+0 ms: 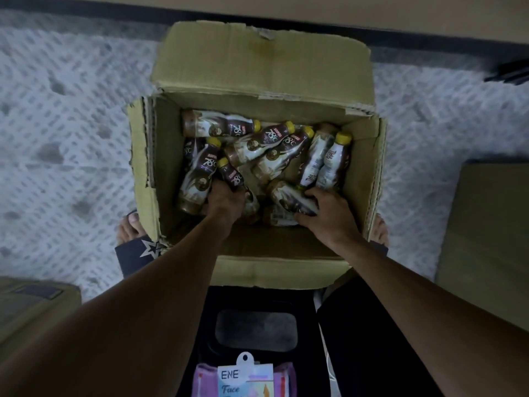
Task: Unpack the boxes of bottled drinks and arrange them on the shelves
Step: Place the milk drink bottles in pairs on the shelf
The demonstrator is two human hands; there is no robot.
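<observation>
The left hand (226,197) curls round the base of a yellow-capped bottle (230,174) whose brown label reads "78°C" under a partly legible "KOPIKO". The right hand (329,214) grips a second bottle (289,196) lying on its side. Both bottles are inside the open cardboard box (143,173), among other loosely heaped bottles (266,138) of the same brand. Nearer the person, a purple pack (243,378) carries a tag reading "ENE Face".
</observation>
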